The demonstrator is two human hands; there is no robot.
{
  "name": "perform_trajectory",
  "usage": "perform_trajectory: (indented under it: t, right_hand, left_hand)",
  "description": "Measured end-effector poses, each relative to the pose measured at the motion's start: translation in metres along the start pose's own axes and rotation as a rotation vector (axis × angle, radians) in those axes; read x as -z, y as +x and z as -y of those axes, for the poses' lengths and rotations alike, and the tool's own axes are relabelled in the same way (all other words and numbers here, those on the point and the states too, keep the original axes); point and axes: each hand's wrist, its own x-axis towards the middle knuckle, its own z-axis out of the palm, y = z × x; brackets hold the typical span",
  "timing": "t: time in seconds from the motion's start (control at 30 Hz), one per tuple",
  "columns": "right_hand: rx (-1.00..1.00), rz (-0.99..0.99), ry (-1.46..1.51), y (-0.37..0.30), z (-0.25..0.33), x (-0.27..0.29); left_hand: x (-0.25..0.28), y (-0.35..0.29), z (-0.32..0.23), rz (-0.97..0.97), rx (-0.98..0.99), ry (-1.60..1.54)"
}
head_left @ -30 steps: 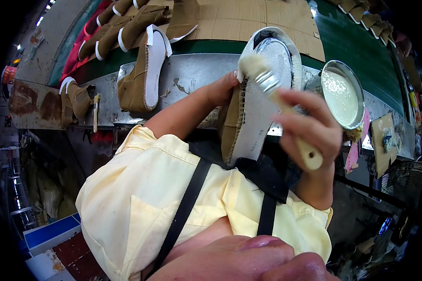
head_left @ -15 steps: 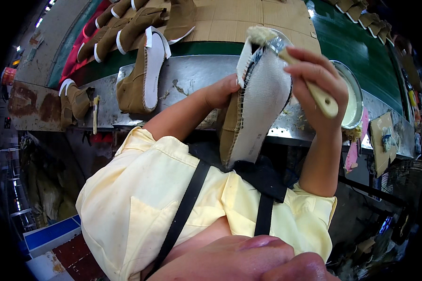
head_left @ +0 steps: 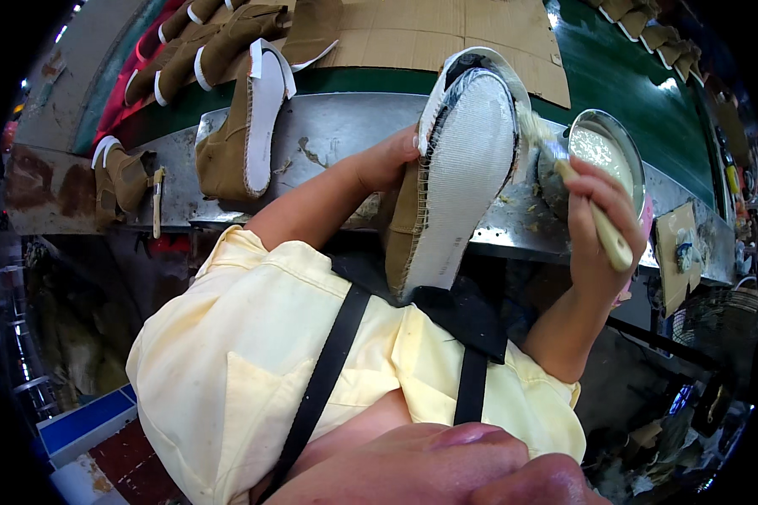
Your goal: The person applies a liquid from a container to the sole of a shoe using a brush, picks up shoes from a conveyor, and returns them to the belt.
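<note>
You are holding a brown boot (head_left: pixel 463 181) at 12 o'clock, a metal pot (head_left: pixel 552 187) sitting at its 3 o'clock, your left hand (head_left: pixel 386 160) thumbing the boot's 10 o'clock edge, other fingers hidden, your right hand (head_left: pixel 588 237) pinching a brush (head_left: pixel 611 240).

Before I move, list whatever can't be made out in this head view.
All in the head view:
- Left hand: fingers behind the ankle boot, hidden by it.
- Near end of that boot's sole: partly covered by the black cloth.
- Part of the metal bowl: behind the right hand.
- Whether the paintbrush touches the boot: blurred bristles.
- Sole markings: too small.
- Upper-left brown boots: some cut off by the top edge.
</note>
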Motion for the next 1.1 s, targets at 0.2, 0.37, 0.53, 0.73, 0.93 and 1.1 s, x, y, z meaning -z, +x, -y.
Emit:
perform_trajectory:
  t: [0.2,0.37,0.53,0.73,0.93,1.1]
  right_hand:
    - [-0.099,0.000,0.029,-0.034,0.003,0.019]
    - [-0.113,-0.064,0.000,-0.056,-0.011,0.034]
    - [-0.205,-0.095,0.220,-0.068,-0.012,0.039]
    - [-0.130,-0.011,0.196,-0.070,-0.019,0.041]
    - [-0.151,0.009,0.276,-0.062,-0.014,0.033]
    - [-0.151,0.020,0.262,-0.055,-0.018,0.031]
  left_hand:
    - [-0.002,-0.006,-0.016,0.050,0.093,0.099]
    - [-0.002,-0.003,-0.014,0.018,0.010,-0.042]
    - [0.001,-0.011,-0.030,-0.226,0.010,-0.167]
    - [0.025,0.006,-0.075,-0.554,-0.329,-0.307]
    - [0.063,0.059,-0.116,-0.928,-0.449,-0.646]
    - [0.128,0.104,-0.092,-1.176,-0.514,-0.829]
